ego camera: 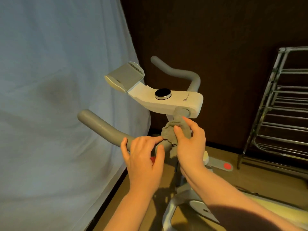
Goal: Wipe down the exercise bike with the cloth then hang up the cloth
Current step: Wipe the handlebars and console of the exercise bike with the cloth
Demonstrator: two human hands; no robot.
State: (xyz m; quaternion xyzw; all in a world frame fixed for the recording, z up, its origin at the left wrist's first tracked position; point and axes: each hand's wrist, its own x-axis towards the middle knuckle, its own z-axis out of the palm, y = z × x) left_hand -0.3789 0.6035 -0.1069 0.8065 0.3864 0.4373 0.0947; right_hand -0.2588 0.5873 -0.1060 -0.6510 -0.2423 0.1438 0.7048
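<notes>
Against a pale backdrop sheet (pixel 58 97), wiping looks underway: right hand (pixel 190 144) clutches the cloth (pixel 171 132) on the handlebar (pixel 103 125), left hand (pixel 143 154) spread loosely; hanging remains.

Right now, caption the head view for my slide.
Right hand rubs a cloth on the bike handlebar; left hand steadies it.

A brown wooden floor (pixel 260 179) carries everything here. The exercise bike (pixel 168 100) stands on it at the centre, its pale frame reaching down to the near right. A metal drying rack (pixel 273 114) stands on the floor at the far right. A pale sheet (pixel 58 97) hangs down to the floor on the left.
</notes>
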